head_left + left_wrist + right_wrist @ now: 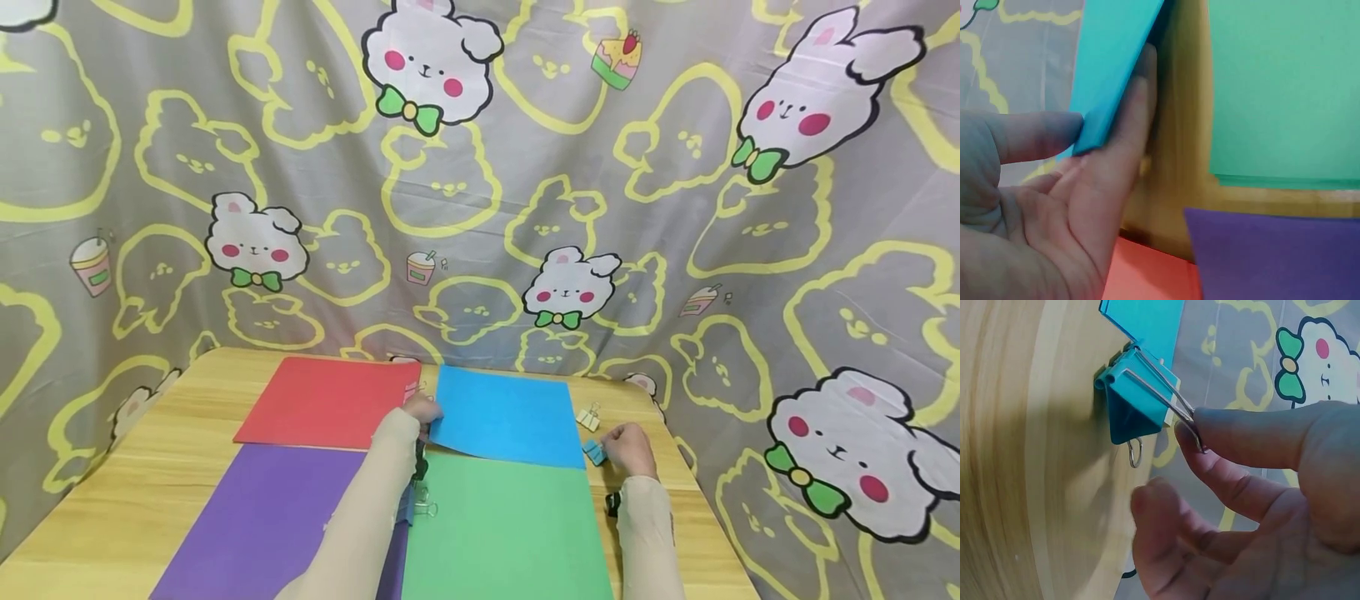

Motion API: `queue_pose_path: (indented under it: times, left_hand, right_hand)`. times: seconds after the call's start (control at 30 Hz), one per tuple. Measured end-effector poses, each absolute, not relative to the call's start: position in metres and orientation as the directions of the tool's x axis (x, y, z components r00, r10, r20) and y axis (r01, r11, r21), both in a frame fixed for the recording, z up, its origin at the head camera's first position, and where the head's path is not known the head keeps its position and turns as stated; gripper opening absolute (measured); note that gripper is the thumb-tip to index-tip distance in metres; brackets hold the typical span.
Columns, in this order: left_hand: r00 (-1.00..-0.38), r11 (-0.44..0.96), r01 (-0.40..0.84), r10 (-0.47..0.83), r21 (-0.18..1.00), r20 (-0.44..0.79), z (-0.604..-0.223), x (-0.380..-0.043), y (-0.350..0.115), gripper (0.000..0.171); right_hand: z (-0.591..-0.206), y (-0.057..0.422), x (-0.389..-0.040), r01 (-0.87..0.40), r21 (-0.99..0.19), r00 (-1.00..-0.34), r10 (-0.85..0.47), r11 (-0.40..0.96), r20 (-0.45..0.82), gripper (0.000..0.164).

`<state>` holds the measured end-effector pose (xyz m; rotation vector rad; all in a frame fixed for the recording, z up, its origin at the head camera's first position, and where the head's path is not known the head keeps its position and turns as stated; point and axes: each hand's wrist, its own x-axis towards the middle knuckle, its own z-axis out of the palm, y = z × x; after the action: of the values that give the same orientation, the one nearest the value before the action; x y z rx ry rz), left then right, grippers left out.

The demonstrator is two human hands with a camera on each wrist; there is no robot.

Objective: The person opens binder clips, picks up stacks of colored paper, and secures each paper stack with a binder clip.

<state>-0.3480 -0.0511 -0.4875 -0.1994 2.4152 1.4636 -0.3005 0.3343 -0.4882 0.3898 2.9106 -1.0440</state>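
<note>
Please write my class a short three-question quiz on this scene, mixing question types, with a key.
1. Multiple choice: what does the right grip pinch?
A) red paper
B) blue binder clip
C) purple paper

2. True or false: the left grip is holding the red paper.

3. Fill in the blank: in the head view, the stack directly below the blue paper stack in the picture is the ____.

Key: 1, B. 2, false; it holds a corner of the blue paper stack. 3, green paper stack.

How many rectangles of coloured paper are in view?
4: red paper back left; blue paper back right, a corner pinched by the left hand; purple paper front left; green paper front right. Others may be hidden beneath.
</note>
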Motion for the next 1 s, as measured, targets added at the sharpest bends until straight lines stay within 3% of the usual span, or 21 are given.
queue_pose_path:
  times: [0.4,0.57,1.0]
  left_hand:
    - [-0.91,0.205,-0.381,0.091,0.901,-0.405,-0.5,-0.352,-0.052,0.034]
    - [-0.912,0.169,-0.371,0.119,0.913,-0.392,-0.501,-0.351,-0.054,0.034]
    - [-0.921,0.068,-0.353,0.152,0.933,-0.359,-0.491,-0.339,-0.054,0.045]
  right_hand:
    - [-0.489,0.335,-0.298,0.216,-0.661,-0.975,0.198,0.719,-0.103,0.031]
    - [-0.487,0.335,-0.297,0.222,-0.643,-0.973,0.211,0.733,-0.096,0.025]
    - [-0.486,0.337,-0.298,0.202,-0.636,-0.976,0.207,0.745,-0.068,0.027]
